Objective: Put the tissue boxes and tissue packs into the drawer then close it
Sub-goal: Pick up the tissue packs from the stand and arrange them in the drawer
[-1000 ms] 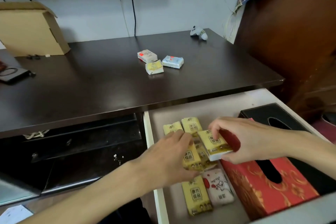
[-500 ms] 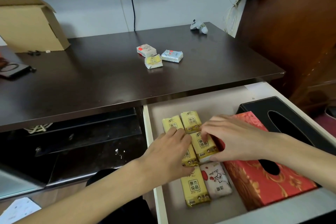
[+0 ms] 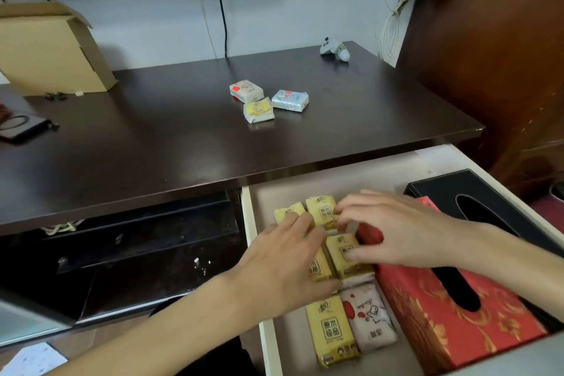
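Our hands (image 3: 287,256) lay flat, holding nothing, on the yellow packs (image 3: 346,256) in the drawer (image 3: 253,223). Three packs (image 3: 259,110) waited up on the desk (image 3: 152,137), beyond both hands, the right hand (image 3: 393,229) nearer.

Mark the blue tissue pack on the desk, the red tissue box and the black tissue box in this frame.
blue tissue pack (image 3: 290,100), head view, middle of its top face.
red tissue box (image 3: 433,319), head view, patterned top left of the slot.
black tissue box (image 3: 451,185), head view, top face behind the opening.
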The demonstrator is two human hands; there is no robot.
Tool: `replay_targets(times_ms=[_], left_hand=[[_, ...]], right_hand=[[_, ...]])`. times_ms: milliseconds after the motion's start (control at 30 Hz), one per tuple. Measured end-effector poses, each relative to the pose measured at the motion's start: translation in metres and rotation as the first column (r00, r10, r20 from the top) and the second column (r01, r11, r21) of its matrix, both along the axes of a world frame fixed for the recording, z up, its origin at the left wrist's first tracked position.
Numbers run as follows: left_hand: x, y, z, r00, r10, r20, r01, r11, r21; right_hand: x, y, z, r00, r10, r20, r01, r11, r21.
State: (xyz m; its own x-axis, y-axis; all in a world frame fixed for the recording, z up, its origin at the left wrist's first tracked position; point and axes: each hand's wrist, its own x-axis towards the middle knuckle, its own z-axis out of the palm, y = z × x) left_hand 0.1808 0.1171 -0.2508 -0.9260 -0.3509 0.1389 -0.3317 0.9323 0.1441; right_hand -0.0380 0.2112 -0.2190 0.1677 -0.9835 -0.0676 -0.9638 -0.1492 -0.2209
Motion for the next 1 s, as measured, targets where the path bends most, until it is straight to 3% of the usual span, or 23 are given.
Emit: replay_targets(times_ms=[167,333,533,633,700,800,1000], left_hand=[[-0.014,-0.076,0.059,0.989,0.133,-0.066,-0.133,0.991,0.006],[-0.051,-0.175,0.094,0.941,0.318,-0.119,-0.313,0.948,0.061],[-0.092,-0.254,0.084,0.930,0.366,0.015,-0.365,0.923,0.120],[-0.097,-0.279,0.077,0.916,0.397,-0.064,-0.386,0.912,0.141],[-0.099,-0.296,0.075,0.884,0.446,-0.144,-0.422,0.891,0.168],[-0.104,-0.324,0.071,0.860,0.507,-0.061,-0.491,0.854,0.174],[-0.110,-0.353,0.059,0.845,0.535,0.003,-0.520,0.820,0.239]], right_hand=[[-0.027,-0.060,0.054,0.977,-0.143,0.158,0.172,0.966,-0.191],[-0.051,-0.161,0.078,0.919,-0.250,0.306,0.321,0.923,-0.210],[-0.050,-0.255,0.063,0.916,-0.372,0.148,0.383,0.922,-0.057],[-0.049,-0.276,0.052,0.911,-0.401,0.091,0.404,0.914,-0.018],[-0.052,-0.283,0.048,0.904,-0.421,0.073,0.425,0.904,-0.053],[-0.059,-0.284,0.045,0.881,-0.472,0.030,0.471,0.870,-0.144],[-0.064,-0.270,0.042,0.899,-0.433,-0.063,0.426,0.899,-0.107]])
